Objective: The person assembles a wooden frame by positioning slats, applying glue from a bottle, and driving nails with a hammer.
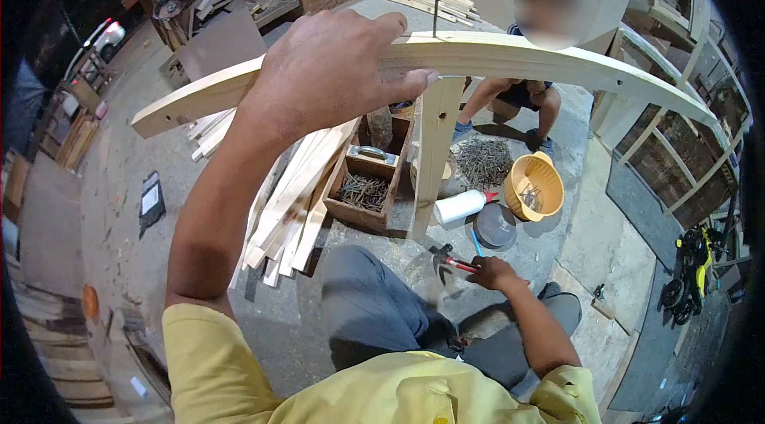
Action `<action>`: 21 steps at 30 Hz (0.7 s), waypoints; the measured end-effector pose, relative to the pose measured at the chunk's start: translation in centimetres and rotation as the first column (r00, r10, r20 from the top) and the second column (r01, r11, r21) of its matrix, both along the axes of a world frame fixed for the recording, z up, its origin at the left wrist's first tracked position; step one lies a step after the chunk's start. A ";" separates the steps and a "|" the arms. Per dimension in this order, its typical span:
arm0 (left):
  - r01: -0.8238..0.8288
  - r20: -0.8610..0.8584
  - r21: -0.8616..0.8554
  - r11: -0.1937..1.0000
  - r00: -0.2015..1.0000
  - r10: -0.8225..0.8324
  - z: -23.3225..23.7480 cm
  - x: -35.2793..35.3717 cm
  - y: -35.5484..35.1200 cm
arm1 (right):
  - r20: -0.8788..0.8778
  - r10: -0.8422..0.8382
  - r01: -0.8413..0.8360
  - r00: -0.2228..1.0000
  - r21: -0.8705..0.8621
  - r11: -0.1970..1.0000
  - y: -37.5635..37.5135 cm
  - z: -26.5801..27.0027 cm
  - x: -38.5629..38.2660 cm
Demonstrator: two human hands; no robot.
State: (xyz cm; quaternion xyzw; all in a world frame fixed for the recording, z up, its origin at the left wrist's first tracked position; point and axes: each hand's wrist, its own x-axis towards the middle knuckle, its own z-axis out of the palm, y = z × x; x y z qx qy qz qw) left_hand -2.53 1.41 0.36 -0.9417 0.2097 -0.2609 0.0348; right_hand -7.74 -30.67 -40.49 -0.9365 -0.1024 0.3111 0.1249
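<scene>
My left hand (pixel 343 65) is wrapped over a long wooden board (pixel 510 57), which lies crosswise on the top end of an upright wooden post (pixel 437 145). A nail (pixel 436 17) stands upright in the board's top edge, just beyond my left fingers and above the post. My right hand (pixel 496 273) grips the handle of a hammer (pixel 453 261), low down by my right leg. The hammer's head is well below the board and apart from the nail.
A wooden toolbox (pixel 381 219) of nails stands beside loose wood strips (pixel 295 209). Near the post are a white glue bottle (pixel 460 207), a dark round container (pixel 496 226), a nail pile (pixel 483 162) and a yellow basket (pixel 518 199). Another person (pixel 518 97) crouches behind the board.
</scene>
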 end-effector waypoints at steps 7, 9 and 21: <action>0.001 -0.045 -0.017 1.000 0.999 -0.002 0.0 0.6 0.3 | 0.113 0.292 -0.313 0.950 0.366 0.876 -2.0 23.5 -1.1; 0.007 -0.044 -0.021 1.000 0.999 -0.008 -0.2 0.6 0.4 | 0.287 0.133 -0.246 0.949 0.406 0.880 -1.2 31.7 -2.5; 0.070 -0.024 -0.041 0.997 0.997 -0.071 0.2 0.5 0.8 | 0.887 -0.146 -0.293 0.439 0.294 0.910 0.4 49.1 3.6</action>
